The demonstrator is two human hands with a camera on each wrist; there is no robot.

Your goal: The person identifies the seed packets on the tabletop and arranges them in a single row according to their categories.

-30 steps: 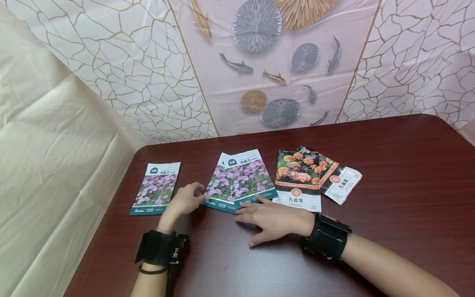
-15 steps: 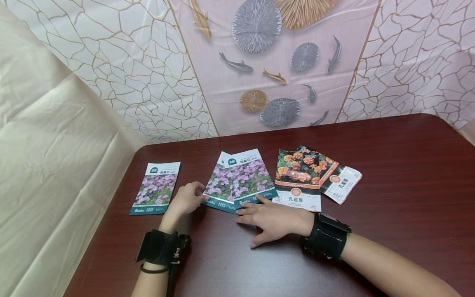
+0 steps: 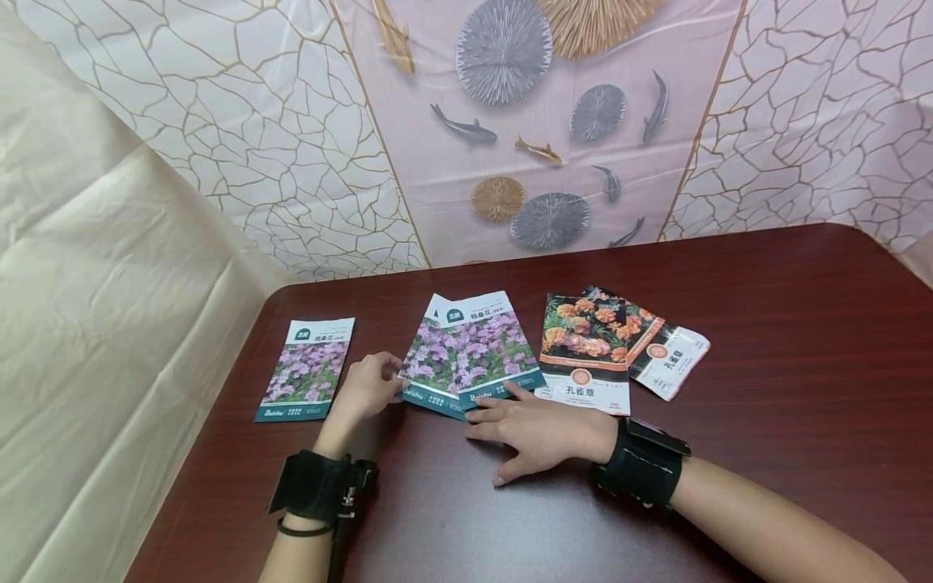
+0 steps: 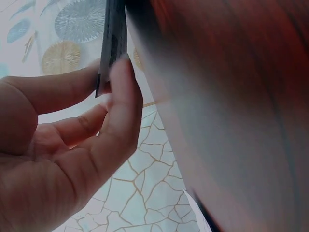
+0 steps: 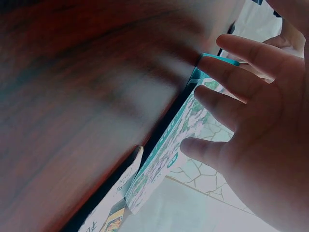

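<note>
Two overlapping seed packets with purple flowers lie at the middle of the table in the head view. My left hand (image 3: 368, 387) pinches the lower-left corner of the under packet (image 3: 424, 356) between thumb and finger. The left wrist view has that packet (image 4: 112, 46) edge-on between the fingertips. Over it lies the upper packet (image 3: 492, 344), turned slightly. My right hand (image 3: 535, 429) spreads straight fingers at this packet's lower edge, palm down. In the right wrist view, the fingertips overlap the packet's teal band (image 5: 166, 133).
A third purple-flower packet (image 3: 306, 368) lies to the left of my left hand. Two orange-flower packets, a front one (image 3: 583, 356) and a tilted back one (image 3: 674, 356), overlap beyond my right wrist. A patterned cloth (image 3: 466, 162) hangs behind the dark red table (image 3: 787, 348).
The left hand has shifted slightly right and up, and the under packet has moved a little with it. The upper packet has shifted very slightly; the right hand is nearly still.
</note>
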